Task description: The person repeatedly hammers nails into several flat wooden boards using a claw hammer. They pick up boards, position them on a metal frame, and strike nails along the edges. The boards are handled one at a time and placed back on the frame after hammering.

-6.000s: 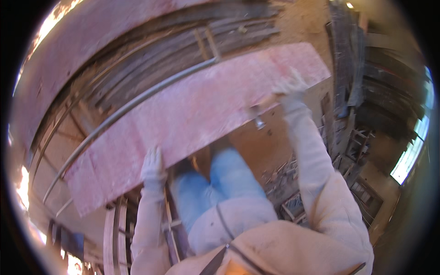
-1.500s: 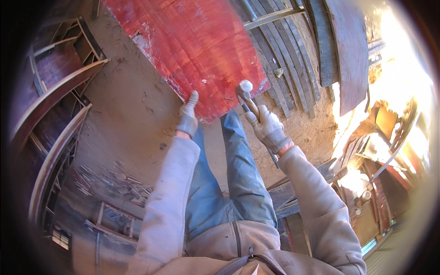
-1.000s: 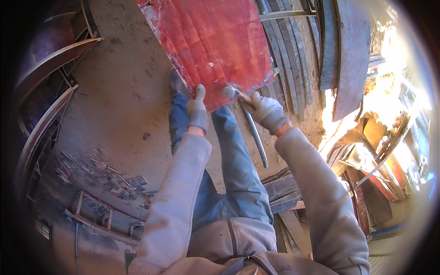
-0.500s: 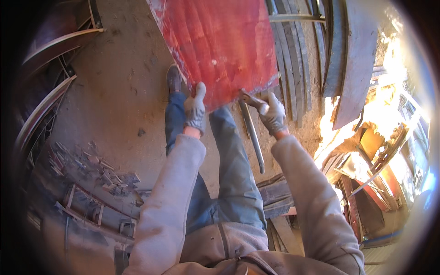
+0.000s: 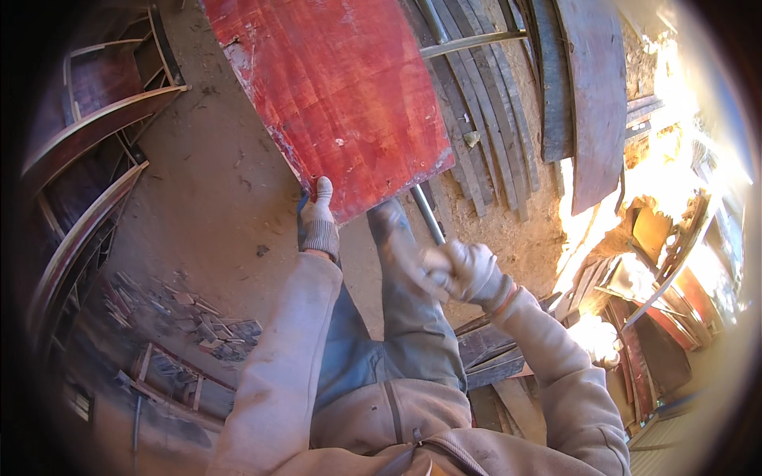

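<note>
A large red-faced plywood panel [image 5: 341,95] with chipped, pale edges stretches away from me at the top of the view. My left hand [image 5: 319,208], in a pale knitted glove, grips its near left corner; the thumb lies on top and the fingers are hidden underneath. My right hand [image 5: 470,271], gloved too, is closed round the handle of what looks like a hammer [image 5: 405,246]. Motion blurs the tool, and its head cannot be made out clearly. This hand is below the panel's near right corner, apart from it, over my right leg.
A metal pipe [image 5: 427,213] runs under the panel. Long curved boards [image 5: 508,119] lie to its right, beside a wide weathered sheet [image 5: 591,103]. Curved wooden frames [image 5: 103,111] stand at the left. Wood scraps [image 5: 210,325] litter the dirt floor, and stacked offcuts [image 5: 667,317] are at the right.
My right hand has drawn back from the panel's near edge toward me, bringing the tool along. The panel and my left hand have shifted left in view; the left grip stays on the corner.
</note>
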`<state>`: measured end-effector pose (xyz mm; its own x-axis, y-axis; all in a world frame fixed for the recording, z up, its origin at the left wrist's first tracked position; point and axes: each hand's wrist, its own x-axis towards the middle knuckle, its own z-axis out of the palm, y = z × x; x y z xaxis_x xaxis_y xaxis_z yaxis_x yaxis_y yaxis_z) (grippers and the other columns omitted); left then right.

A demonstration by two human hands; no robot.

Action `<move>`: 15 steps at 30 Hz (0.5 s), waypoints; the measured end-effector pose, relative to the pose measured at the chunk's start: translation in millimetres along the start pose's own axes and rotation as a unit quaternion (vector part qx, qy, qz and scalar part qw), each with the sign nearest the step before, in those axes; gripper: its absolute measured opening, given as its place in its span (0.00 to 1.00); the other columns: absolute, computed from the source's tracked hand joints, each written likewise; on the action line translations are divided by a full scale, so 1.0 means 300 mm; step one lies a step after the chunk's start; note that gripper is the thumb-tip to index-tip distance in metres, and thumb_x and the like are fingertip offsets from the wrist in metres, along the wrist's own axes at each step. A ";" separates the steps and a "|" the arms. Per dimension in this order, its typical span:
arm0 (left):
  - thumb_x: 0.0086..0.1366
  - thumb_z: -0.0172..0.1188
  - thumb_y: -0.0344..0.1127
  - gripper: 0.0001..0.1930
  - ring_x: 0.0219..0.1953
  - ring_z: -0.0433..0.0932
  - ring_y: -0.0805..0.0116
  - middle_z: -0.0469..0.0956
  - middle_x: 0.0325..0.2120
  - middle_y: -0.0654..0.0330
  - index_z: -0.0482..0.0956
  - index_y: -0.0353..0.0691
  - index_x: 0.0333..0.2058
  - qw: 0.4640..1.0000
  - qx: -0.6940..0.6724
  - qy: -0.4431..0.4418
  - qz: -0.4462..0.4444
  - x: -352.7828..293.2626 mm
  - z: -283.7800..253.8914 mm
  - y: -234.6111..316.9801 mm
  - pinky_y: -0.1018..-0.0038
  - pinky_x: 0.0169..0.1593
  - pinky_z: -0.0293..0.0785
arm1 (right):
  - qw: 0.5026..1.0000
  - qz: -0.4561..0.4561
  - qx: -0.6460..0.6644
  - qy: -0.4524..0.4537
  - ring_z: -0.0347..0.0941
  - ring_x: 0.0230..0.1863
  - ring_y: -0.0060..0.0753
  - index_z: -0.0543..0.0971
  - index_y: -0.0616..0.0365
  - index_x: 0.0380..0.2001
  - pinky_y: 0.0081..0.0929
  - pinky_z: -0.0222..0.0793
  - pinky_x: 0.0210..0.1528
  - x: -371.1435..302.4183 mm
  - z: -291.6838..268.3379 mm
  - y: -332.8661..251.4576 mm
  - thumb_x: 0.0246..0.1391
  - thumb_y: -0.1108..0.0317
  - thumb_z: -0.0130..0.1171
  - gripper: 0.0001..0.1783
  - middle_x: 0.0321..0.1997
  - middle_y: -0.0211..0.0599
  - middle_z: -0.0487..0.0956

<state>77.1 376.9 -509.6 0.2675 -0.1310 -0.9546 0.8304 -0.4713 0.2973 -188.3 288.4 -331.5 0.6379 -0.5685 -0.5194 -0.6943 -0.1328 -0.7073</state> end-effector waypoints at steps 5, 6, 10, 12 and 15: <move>0.69 0.66 0.54 0.35 0.53 0.81 0.52 0.78 0.58 0.51 0.69 0.37 0.65 0.999 -0.027 -0.023 -0.005 -0.065 0.019 0.026 0.54 0.55 0.82 | 0.993 0.106 -0.055 0.023 0.81 0.27 0.58 0.77 0.56 0.40 0.48 0.76 0.28 0.053 -0.004 -0.026 0.60 0.34 0.60 0.32 0.27 0.46 0.81; 0.69 0.66 0.54 0.35 0.53 0.81 0.51 0.77 0.58 0.51 0.69 0.37 0.65 0.999 -0.023 -0.022 0.005 -0.075 0.023 0.034 0.52 0.55 0.82 | 0.996 0.083 -0.025 0.032 0.80 0.27 0.59 0.76 0.56 0.40 0.50 0.75 0.27 0.049 -0.006 -0.026 0.63 0.33 0.55 0.32 0.25 0.51 0.79; 0.68 0.67 0.55 0.38 0.57 0.80 0.49 0.77 0.59 0.49 0.66 0.36 0.67 0.999 0.007 0.028 -0.021 -0.103 0.041 0.057 0.52 0.58 0.81 | 0.996 -0.017 0.026 -0.085 0.79 0.29 0.64 0.77 0.58 0.38 0.54 0.74 0.30 0.012 0.024 -0.027 0.69 0.38 0.50 0.30 0.28 0.56 0.80; 0.68 0.67 0.55 0.39 0.58 0.79 0.49 0.77 0.60 0.49 0.65 0.36 0.68 1.000 0.001 0.006 -0.025 -0.116 0.044 0.066 0.51 0.58 0.80 | 0.997 0.064 0.045 0.021 0.80 0.31 0.61 0.78 0.58 0.40 0.51 0.76 0.33 -0.015 0.051 -0.036 0.68 0.37 0.50 0.30 0.29 0.54 0.81; 0.68 0.68 0.54 0.40 0.58 0.79 0.49 0.76 0.60 0.49 0.65 0.36 0.68 1.000 -0.004 -0.020 -0.003 -0.146 0.041 0.077 0.49 0.58 0.80 | 0.967 0.198 0.146 0.068 0.82 0.33 0.49 0.79 0.56 0.48 0.41 0.77 0.39 -0.042 0.095 -0.062 0.71 0.42 0.48 0.27 0.30 0.49 0.82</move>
<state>78.5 360.9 -461.2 0.2431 -0.1626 -0.9563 0.8359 -0.4651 0.2916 -173.9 321.1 -325.4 0.2776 -0.6323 -0.7233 -0.7393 0.3402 -0.5811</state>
